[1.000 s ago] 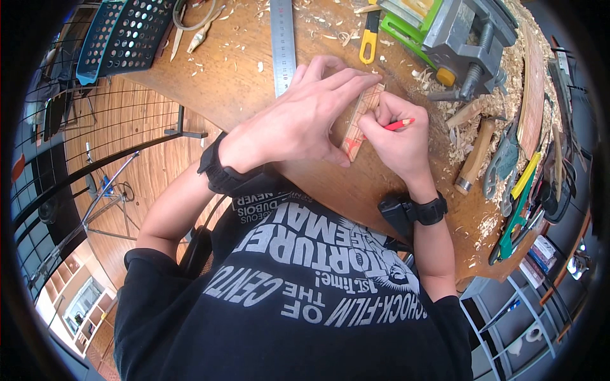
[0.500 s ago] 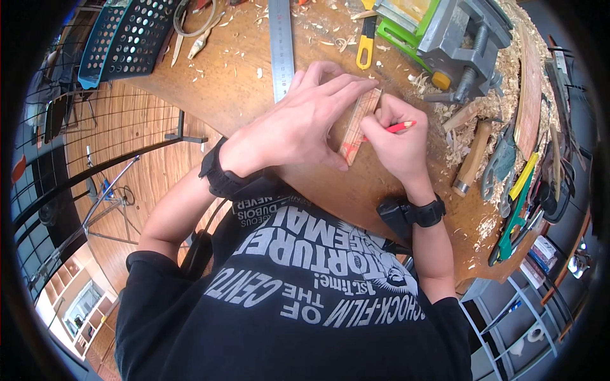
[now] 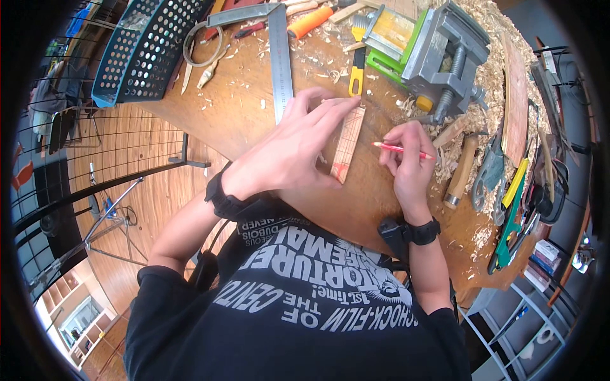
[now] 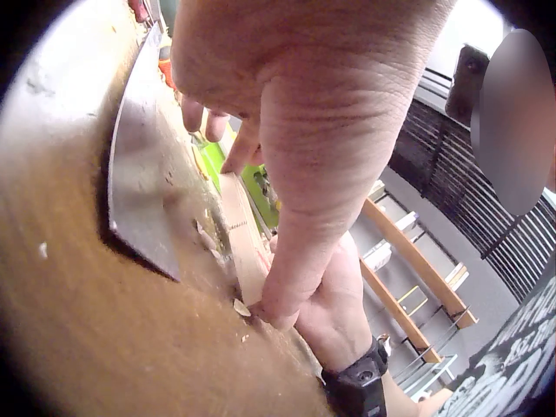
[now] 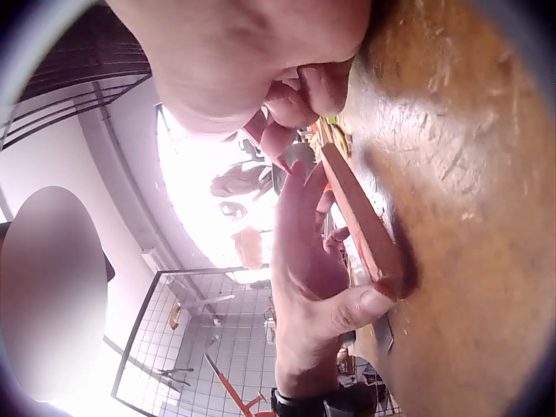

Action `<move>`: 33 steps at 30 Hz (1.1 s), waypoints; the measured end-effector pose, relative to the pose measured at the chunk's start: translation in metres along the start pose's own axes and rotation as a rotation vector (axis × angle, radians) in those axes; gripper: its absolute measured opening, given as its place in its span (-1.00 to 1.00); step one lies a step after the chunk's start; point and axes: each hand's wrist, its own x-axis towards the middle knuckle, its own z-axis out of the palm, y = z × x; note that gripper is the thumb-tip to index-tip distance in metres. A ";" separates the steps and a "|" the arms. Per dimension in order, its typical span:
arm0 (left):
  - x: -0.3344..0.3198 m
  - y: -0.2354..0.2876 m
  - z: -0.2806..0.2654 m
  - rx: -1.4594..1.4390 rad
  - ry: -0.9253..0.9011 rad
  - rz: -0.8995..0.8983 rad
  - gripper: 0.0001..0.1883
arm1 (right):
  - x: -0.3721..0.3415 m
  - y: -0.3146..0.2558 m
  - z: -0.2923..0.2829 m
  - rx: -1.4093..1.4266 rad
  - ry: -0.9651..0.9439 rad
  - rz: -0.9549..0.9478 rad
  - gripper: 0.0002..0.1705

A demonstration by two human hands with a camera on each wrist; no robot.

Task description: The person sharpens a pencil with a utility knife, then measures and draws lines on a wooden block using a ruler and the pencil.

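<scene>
A small flat strip of wood (image 3: 348,147) lies on the workbench, with pencilled lines across its top and red marks at its near end. My left hand (image 3: 293,147) spans it, thumb at the near end and fingertips at the far end, holding it lengthwise. In the left wrist view the strip's side face (image 4: 246,239) shows between thumb and fingers. To the right of the strip, my right hand (image 3: 410,166) pinches a red pencil (image 3: 393,148), its point towards the strip but apart from it. A steel try square (image 3: 280,70) lies just beyond my left hand.
Beyond the strip are a yellow-handled cutter (image 3: 356,81) and a grey vise (image 3: 445,63) with green parts. Wood shavings, a wooden handle (image 3: 461,171), and several tools crowd the right side. A perforated basket (image 3: 149,57) stands at the far left, near the bench edge.
My right hand has drawn the pencil away from the strip, to the right, and its fingers have loosened from their tight curl. My left hand keeps its hold. The head view has shifted, showing more of the bench's far side.
</scene>
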 end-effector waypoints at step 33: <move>0.000 -0.005 0.013 -0.568 0.269 -0.209 -0.16 | 0.002 0.003 -0.004 0.137 -0.419 0.159 -0.71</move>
